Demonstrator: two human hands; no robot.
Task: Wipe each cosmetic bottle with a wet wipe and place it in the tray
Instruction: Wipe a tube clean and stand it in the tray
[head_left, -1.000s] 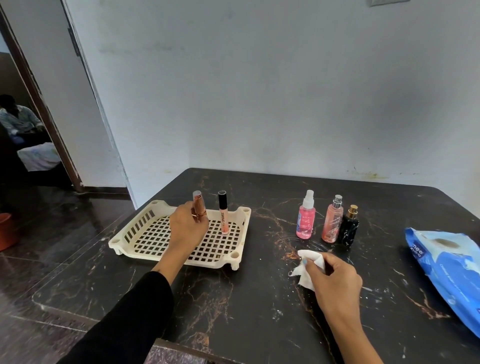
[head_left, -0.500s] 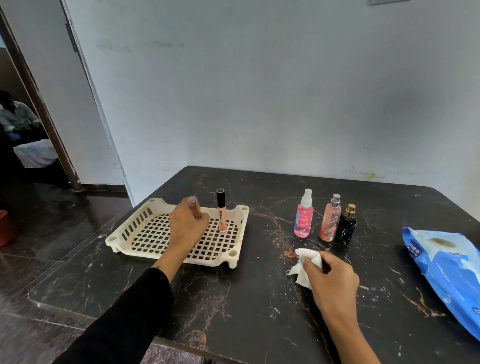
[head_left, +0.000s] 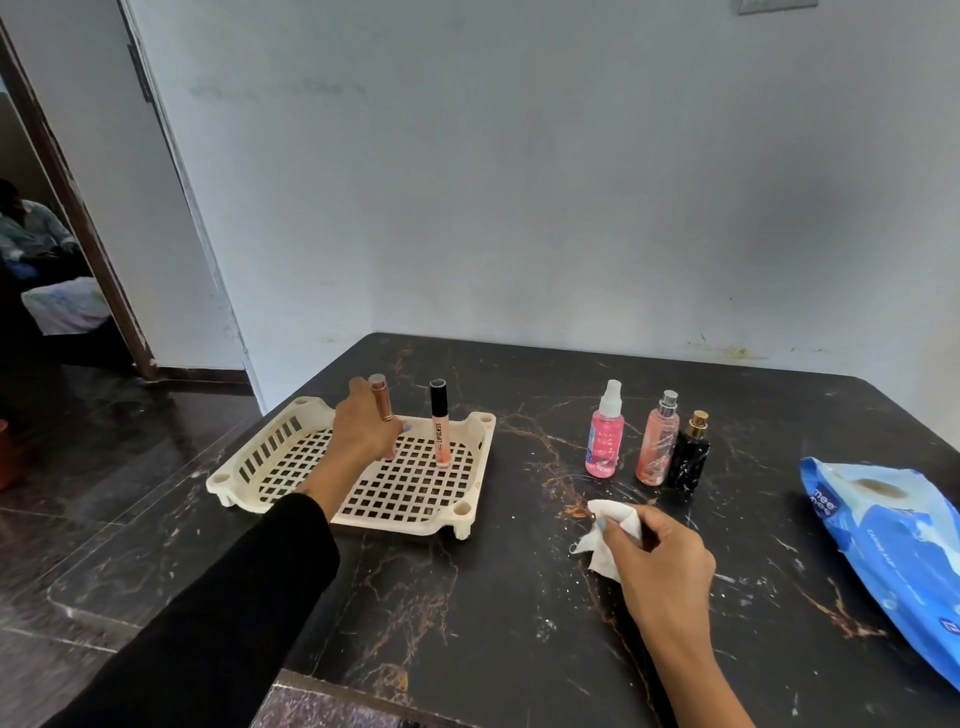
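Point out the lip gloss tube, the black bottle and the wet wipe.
lip gloss tube (head_left: 439, 435), head view, on its peach body.
black bottle (head_left: 689, 462), head view, on its body.
wet wipe (head_left: 605, 544), head view, on its crumpled middle.

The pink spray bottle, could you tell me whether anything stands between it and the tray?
Nothing visible does. Bare table lies between the pink spray bottle and the tray. The black bottle and the peach bottle stand on its far side, away from the tray.

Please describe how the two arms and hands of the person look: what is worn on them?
The left arm wears a long black sleeve that ends at the wrist; the left hand is bare. The right arm has no sleeve in view, and the right hand is bare. Light blue nail polish shows on both hands. No rings or watch show.
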